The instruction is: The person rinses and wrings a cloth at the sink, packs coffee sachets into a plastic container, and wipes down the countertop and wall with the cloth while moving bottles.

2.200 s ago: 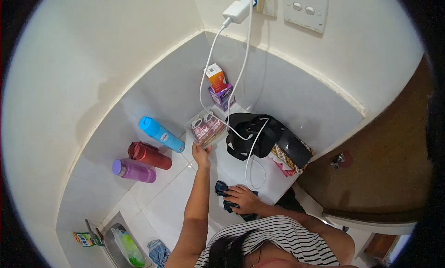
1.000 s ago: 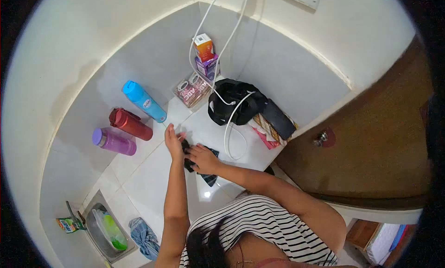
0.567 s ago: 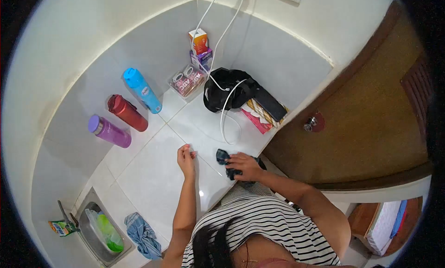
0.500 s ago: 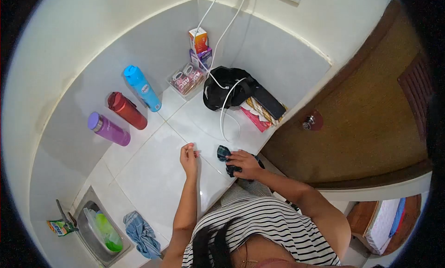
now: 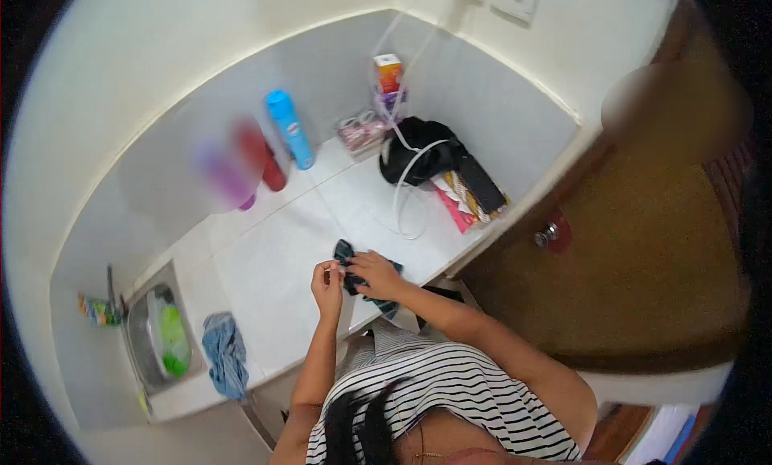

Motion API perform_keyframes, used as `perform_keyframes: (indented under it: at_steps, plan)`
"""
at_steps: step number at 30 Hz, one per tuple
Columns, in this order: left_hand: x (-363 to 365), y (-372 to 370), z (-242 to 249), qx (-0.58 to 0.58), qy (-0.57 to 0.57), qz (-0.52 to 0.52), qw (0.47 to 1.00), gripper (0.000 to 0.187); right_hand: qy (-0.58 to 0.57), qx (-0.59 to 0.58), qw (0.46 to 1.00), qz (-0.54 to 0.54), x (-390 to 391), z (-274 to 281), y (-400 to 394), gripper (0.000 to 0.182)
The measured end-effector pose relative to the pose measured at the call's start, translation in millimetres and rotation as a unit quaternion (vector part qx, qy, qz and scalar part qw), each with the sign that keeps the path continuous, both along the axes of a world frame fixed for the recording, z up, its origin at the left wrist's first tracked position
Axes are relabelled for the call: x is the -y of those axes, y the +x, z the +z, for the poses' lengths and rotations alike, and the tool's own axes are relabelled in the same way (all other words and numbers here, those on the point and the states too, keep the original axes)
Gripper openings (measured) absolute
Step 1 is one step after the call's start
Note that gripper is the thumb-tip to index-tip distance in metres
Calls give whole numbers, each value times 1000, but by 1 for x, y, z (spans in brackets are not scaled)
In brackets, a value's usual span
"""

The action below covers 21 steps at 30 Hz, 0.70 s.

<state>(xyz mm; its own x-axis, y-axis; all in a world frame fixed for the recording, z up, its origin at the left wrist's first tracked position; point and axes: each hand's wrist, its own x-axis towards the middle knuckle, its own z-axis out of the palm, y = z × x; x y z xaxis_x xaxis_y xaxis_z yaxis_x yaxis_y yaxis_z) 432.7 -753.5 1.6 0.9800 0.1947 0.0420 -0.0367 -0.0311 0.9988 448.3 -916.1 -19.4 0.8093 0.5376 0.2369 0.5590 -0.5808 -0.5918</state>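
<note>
My right hand (image 5: 379, 277) lies over a dark plaid cloth (image 5: 351, 285) near the counter's front edge, fingers pressed onto its bunched fabric. Part of the cloth shows beyond my fingertips, and more spreads out under my wrist. Just left of it, my left hand (image 5: 325, 285) is raised with thumb and fingers pinched together, close to the cloth's left side. A small pale bit shows at its fingertips, and I cannot tell what it is.
A white cable (image 5: 398, 193) loops over the tiled counter (image 5: 277, 252) by a black bag (image 5: 414, 150). Along the wall stand a blue bottle (image 5: 291, 131), a red bottle (image 5: 272, 172) and a blurred purple one. Left are a sink (image 5: 143, 355) and a crumpled blue cloth (image 5: 225, 354).
My right hand has moved left across the counter, bringing the dark plaid cloth right up to my left hand. My left hand stays pinched. The camera view has shifted.
</note>
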Motion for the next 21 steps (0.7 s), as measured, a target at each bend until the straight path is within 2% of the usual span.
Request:
perform_keyframes:
  at_steps: [3, 6, 11, 13, 15, 17, 20, 21]
  plan:
    - [-14, -35, 4, -18, 26, 50, 998, 19, -7, 18, 1000, 24, 23, -3, -18, 52]
    - [-31, -74, -13, -28, 48, 98, 994, 21, 33, 15, 999, 41, 39, -4, -22, 47]
    - [-59, -164, -1, -74, 89, 181, 977, 18, 51, 60, 997, -28, 22, -2, -12, 44]
    - [-76, -206, 1, -70, 154, 189, 967, 18, 45, 64, 995, -64, 10, -3, -14, 43]
    - [-87, -239, -2, -75, 139, 248, 956, 18, 18, 86, 993, -79, 3, -15, -18, 44]
    - [-97, -261, -7, -75, 141, 314, 936, 21, 34, 95, 995, -27, -1, -21, -24, 44]
    - [-95, -266, 3, -71, 133, 336, 930, 25, 29, 75, 989, 127, 2, -13, -30, 45]
    - [-97, -263, 1, -85, 85, 329, 937, 27, 28, 57, 988, 142, 5, -12, -26, 45]
